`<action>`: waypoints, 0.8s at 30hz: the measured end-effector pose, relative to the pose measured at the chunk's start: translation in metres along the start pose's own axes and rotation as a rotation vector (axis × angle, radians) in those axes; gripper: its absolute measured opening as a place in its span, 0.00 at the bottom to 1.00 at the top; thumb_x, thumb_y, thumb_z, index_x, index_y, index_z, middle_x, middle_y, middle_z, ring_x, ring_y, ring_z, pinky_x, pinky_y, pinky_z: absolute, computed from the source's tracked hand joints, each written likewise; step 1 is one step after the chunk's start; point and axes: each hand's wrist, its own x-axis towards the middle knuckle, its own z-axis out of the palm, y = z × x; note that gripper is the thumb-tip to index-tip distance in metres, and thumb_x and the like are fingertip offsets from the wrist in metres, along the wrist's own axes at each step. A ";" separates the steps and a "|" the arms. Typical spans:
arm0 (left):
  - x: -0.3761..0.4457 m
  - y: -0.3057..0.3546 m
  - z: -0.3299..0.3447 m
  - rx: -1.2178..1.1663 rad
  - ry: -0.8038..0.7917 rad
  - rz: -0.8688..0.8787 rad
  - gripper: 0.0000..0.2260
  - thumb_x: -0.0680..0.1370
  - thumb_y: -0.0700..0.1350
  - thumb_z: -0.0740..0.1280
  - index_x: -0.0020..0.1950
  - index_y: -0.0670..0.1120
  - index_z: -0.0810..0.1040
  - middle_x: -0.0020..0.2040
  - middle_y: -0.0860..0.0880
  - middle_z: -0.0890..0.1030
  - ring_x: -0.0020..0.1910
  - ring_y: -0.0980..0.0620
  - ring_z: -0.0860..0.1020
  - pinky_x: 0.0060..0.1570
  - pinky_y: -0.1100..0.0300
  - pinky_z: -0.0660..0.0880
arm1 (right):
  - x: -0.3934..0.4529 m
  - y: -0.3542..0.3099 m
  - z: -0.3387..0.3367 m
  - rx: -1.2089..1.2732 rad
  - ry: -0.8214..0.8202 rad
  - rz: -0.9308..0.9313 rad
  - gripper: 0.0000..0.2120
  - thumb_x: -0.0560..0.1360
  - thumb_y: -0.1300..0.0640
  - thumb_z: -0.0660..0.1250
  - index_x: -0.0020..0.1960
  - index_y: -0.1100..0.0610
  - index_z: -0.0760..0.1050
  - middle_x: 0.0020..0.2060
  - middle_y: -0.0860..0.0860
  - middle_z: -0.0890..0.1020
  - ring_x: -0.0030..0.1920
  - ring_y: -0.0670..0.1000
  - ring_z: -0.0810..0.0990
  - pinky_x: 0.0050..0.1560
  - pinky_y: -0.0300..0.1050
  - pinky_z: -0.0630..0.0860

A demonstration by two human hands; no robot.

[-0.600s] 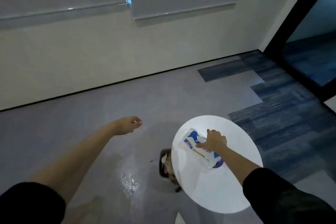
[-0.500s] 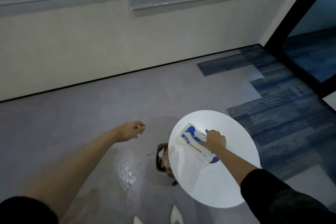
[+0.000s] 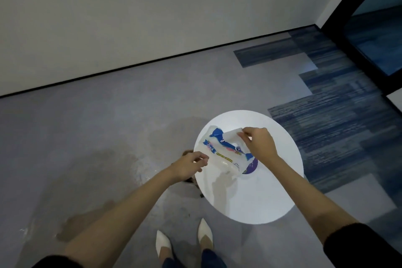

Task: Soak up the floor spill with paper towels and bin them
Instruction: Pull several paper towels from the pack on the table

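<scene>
A plastic pack of paper towels [image 3: 226,154], white with blue and yellow print, lies on a round white table [image 3: 261,198]. My left hand [image 3: 189,165] grips the pack's left end. My right hand [image 3: 258,142] pinches a white towel sheet [image 3: 232,135] coming out of the pack's top. The spill [image 3: 121,165] shows as a wet, darker patch on the grey floor left of the table. A small bin [image 3: 187,153] stands on the floor at the table's left edge, mostly hidden behind my left hand and the tabletop.
My two white pointed shoes [image 3: 185,243] stand on the floor just below the table. A wall with a dark skirting line [image 3: 130,65] runs behind. Blue carpet tiles [image 3: 339,115] lie to the right, with a dark door frame [image 3: 356,19] beyond.
My left hand came in from over the floor and took hold of the pack's left end. My right hand moved from on top of the pack to pinching a sheet. The view tilted down.
</scene>
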 end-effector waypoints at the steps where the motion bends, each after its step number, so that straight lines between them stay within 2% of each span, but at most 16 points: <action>1: 0.002 0.004 0.007 -0.017 0.003 -0.005 0.14 0.79 0.52 0.62 0.62 0.48 0.76 0.61 0.49 0.76 0.50 0.53 0.80 0.51 0.63 0.75 | -0.002 -0.001 -0.003 0.028 0.000 -0.012 0.13 0.80 0.49 0.62 0.48 0.57 0.81 0.40 0.54 0.85 0.36 0.52 0.79 0.38 0.42 0.77; 2: 0.004 0.008 0.014 -0.046 0.005 -0.018 0.14 0.80 0.51 0.61 0.63 0.48 0.75 0.60 0.50 0.76 0.51 0.53 0.79 0.50 0.64 0.73 | -0.004 -0.002 -0.005 0.054 0.014 -0.019 0.13 0.80 0.50 0.62 0.49 0.57 0.80 0.40 0.54 0.85 0.36 0.52 0.80 0.39 0.44 0.79; 4: 0.010 0.014 0.027 -0.157 0.003 -0.076 0.13 0.80 0.51 0.61 0.63 0.49 0.74 0.60 0.52 0.76 0.55 0.53 0.77 0.53 0.61 0.70 | -0.009 -0.003 -0.009 0.071 0.043 -0.021 0.12 0.81 0.50 0.61 0.51 0.57 0.78 0.41 0.55 0.84 0.37 0.53 0.81 0.40 0.48 0.81; 6: 0.017 0.017 0.040 -0.319 -0.017 -0.151 0.12 0.80 0.52 0.61 0.62 0.51 0.72 0.63 0.52 0.76 0.58 0.52 0.76 0.56 0.57 0.70 | -0.014 -0.005 -0.013 0.069 0.055 -0.029 0.11 0.81 0.50 0.60 0.53 0.56 0.77 0.42 0.54 0.84 0.36 0.51 0.79 0.36 0.41 0.78; 8: 0.025 0.016 0.053 -0.448 -0.009 -0.190 0.16 0.80 0.54 0.60 0.66 0.52 0.71 0.66 0.52 0.74 0.61 0.50 0.75 0.60 0.54 0.70 | -0.019 -0.006 -0.017 0.075 0.074 -0.042 0.12 0.81 0.50 0.60 0.55 0.55 0.77 0.41 0.54 0.84 0.34 0.50 0.76 0.32 0.32 0.67; 10: 0.033 0.017 0.065 -0.560 0.023 -0.178 0.19 0.80 0.57 0.59 0.69 0.52 0.68 0.68 0.52 0.73 0.64 0.49 0.73 0.66 0.49 0.67 | -0.024 -0.008 -0.021 0.070 0.067 -0.044 0.12 0.81 0.49 0.59 0.57 0.54 0.77 0.39 0.53 0.83 0.33 0.49 0.75 0.30 0.30 0.63; 12: 0.039 0.019 0.075 -0.681 0.057 -0.175 0.21 0.80 0.59 0.59 0.70 0.53 0.67 0.69 0.51 0.72 0.66 0.47 0.72 0.68 0.46 0.65 | -0.030 -0.010 -0.027 0.103 0.081 -0.042 0.12 0.81 0.49 0.59 0.56 0.54 0.78 0.35 0.52 0.82 0.30 0.47 0.74 0.30 0.31 0.64; 15: 0.046 0.018 0.082 -0.873 0.093 -0.243 0.21 0.77 0.65 0.58 0.65 0.56 0.70 0.70 0.50 0.71 0.67 0.47 0.70 0.68 0.46 0.64 | -0.041 -0.015 -0.045 0.408 0.189 -0.014 0.11 0.80 0.50 0.62 0.50 0.55 0.79 0.31 0.52 0.81 0.28 0.49 0.75 0.30 0.37 0.71; 17: 0.051 0.013 0.084 -1.064 0.050 -0.265 0.25 0.72 0.71 0.57 0.60 0.57 0.75 0.67 0.49 0.75 0.65 0.46 0.73 0.67 0.46 0.67 | -0.048 -0.011 -0.051 0.606 0.212 0.062 0.11 0.80 0.50 0.63 0.46 0.55 0.79 0.28 0.55 0.78 0.27 0.50 0.72 0.30 0.40 0.68; 18: 0.053 0.009 0.086 -1.147 0.015 -0.275 0.28 0.70 0.74 0.57 0.59 0.57 0.76 0.65 0.49 0.77 0.63 0.45 0.75 0.65 0.45 0.70 | -0.051 -0.007 -0.050 0.655 0.175 0.103 0.11 0.80 0.50 0.63 0.45 0.54 0.79 0.28 0.57 0.78 0.27 0.49 0.70 0.29 0.40 0.66; 20: 0.052 0.001 0.091 -1.236 -0.010 -0.297 0.31 0.68 0.75 0.58 0.63 0.57 0.75 0.62 0.50 0.79 0.60 0.43 0.77 0.59 0.45 0.74 | -0.059 0.006 -0.040 0.772 0.039 0.162 0.11 0.80 0.50 0.63 0.45 0.55 0.79 0.30 0.56 0.80 0.29 0.46 0.73 0.30 0.37 0.68; 22: 0.048 -0.009 0.097 -1.254 0.023 -0.271 0.28 0.70 0.68 0.65 0.64 0.53 0.76 0.62 0.47 0.80 0.60 0.42 0.78 0.56 0.45 0.76 | -0.068 0.019 -0.024 0.909 -0.111 0.224 0.10 0.80 0.52 0.63 0.45 0.56 0.80 0.34 0.53 0.82 0.32 0.47 0.78 0.33 0.39 0.72; 24: 0.041 -0.023 0.103 -1.177 0.017 -0.252 0.29 0.68 0.58 0.74 0.66 0.48 0.76 0.60 0.44 0.81 0.59 0.41 0.79 0.58 0.44 0.75 | -0.079 0.031 -0.003 0.869 -0.227 0.259 0.08 0.79 0.54 0.65 0.43 0.53 0.81 0.35 0.50 0.84 0.34 0.48 0.80 0.35 0.39 0.74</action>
